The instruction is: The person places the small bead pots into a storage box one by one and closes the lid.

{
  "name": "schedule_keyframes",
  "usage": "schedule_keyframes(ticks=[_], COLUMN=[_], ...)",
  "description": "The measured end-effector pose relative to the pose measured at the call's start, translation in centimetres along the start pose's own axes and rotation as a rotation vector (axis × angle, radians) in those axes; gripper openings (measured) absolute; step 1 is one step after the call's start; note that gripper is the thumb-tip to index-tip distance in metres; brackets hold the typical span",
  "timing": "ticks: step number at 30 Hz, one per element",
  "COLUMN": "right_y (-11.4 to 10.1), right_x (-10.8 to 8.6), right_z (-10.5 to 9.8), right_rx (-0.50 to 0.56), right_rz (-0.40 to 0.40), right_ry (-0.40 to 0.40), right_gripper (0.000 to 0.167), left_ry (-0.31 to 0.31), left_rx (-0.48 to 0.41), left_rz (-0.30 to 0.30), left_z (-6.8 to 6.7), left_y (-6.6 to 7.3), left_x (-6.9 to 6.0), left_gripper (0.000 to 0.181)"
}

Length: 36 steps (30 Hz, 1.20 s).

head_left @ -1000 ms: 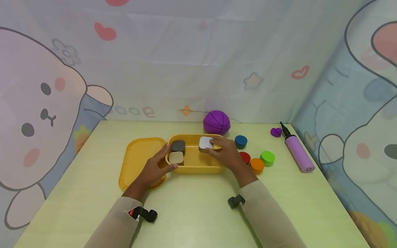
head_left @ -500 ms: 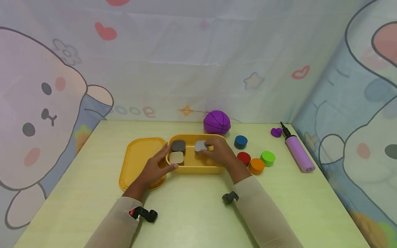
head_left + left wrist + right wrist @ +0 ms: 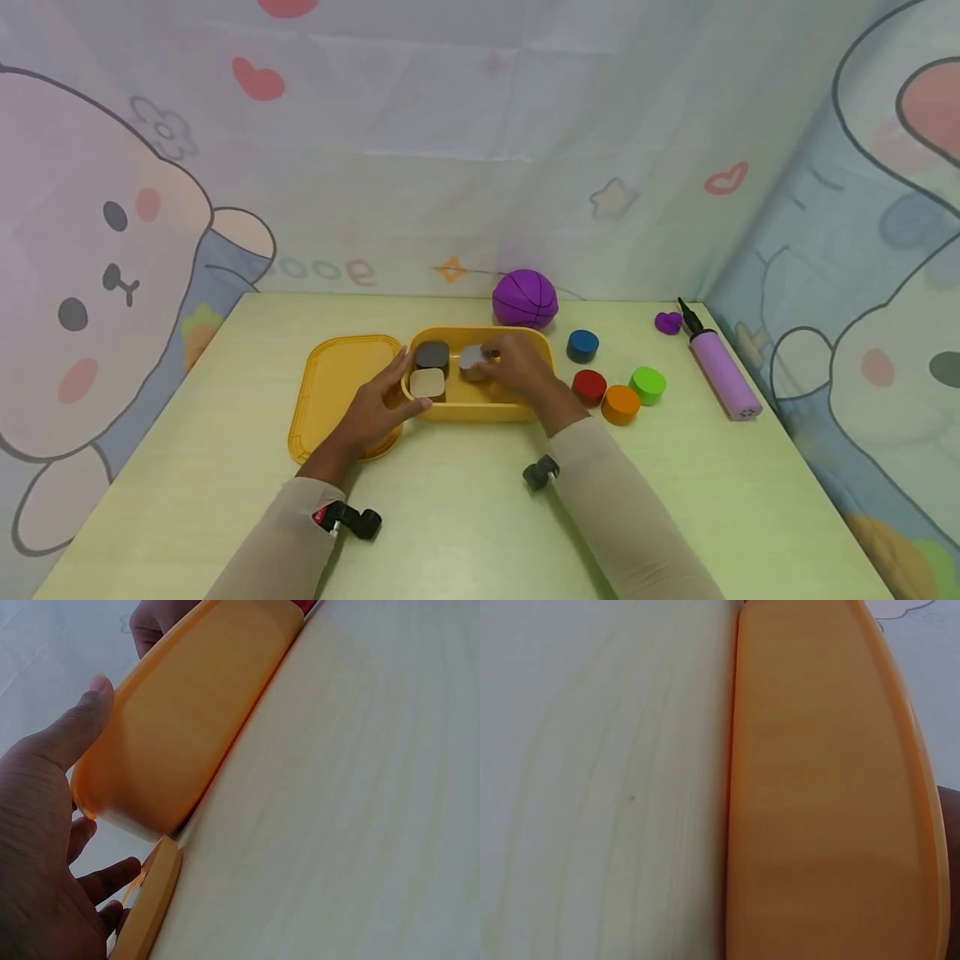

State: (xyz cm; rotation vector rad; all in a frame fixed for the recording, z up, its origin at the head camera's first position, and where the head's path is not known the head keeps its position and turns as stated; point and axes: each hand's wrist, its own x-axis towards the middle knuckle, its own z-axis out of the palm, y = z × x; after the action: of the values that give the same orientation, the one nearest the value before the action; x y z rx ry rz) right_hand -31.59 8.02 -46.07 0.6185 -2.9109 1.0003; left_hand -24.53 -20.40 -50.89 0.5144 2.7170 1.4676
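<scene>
A yellow plastic box (image 3: 480, 412) stands on the table. My left hand (image 3: 372, 408) holds its left end, thumb on the front rim and fingers reaching toward the back corner; in the left wrist view the thumb (image 3: 82, 724) touches the rim. Inside the box, at its left end, sit a dark grey block (image 3: 432, 355) and a cream block (image 3: 427, 383). My right hand (image 3: 519, 367) reaches in and pinches a pale grey-white block (image 3: 471, 358) near the middle. In the right wrist view the box wall (image 3: 825, 787) hides most of that hand.
A yellow lid (image 3: 330, 392) lies left of the box. Behind is a purple ball (image 3: 525, 298). To the right are blue (image 3: 582, 346), red (image 3: 589, 387), orange (image 3: 621, 404) and green (image 3: 647, 385) discs, a purple heart (image 3: 667, 322) and a lilac hand pump (image 3: 723, 373).
My right hand has lowered the pale block into the box and shifted it left, toward the other two blocks. The left hand has stayed on the box end.
</scene>
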Motion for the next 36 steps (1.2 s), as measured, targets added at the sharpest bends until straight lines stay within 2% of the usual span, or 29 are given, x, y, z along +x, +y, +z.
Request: schedule_keyframes(ticks=[6, 13, 20, 31, 36], right_y=[0.0, -0.2, -0.5, -0.5, -0.1], right_x=[0.3, 0.5, 0.7, 0.4, 0.0], right_z=[0.4, 0.4, 1.0, 0.8, 0.0], right_rx=[0.004, 0.028, 0.013, 0.080, 0.094], right_rz=[0.009, 0.023, -0.048, -0.001, 0.022], right_ry=[-0.026, -0.045, -0.024, -0.037, -0.015], right_gripper=[0.030, 0.028, 0.015, 0.010, 0.020], left_ry=[0.002, 0.003, 0.004, 0.004, 0.004], left_rx=[0.004, 0.002, 0.004, 0.008, 0.006], left_rz=[-0.005, -0.006, -0.011, -0.013, -0.014], left_z=[0.0, 0.0, 0.2, 0.2, 0.1], left_y=[0.2, -0.1, -0.4, -0.4, -0.4], left_x=[0.0, 0.2, 0.4, 0.4, 0.4], left_gripper=[0.094, 0.093, 0.093, 0.093, 0.093])
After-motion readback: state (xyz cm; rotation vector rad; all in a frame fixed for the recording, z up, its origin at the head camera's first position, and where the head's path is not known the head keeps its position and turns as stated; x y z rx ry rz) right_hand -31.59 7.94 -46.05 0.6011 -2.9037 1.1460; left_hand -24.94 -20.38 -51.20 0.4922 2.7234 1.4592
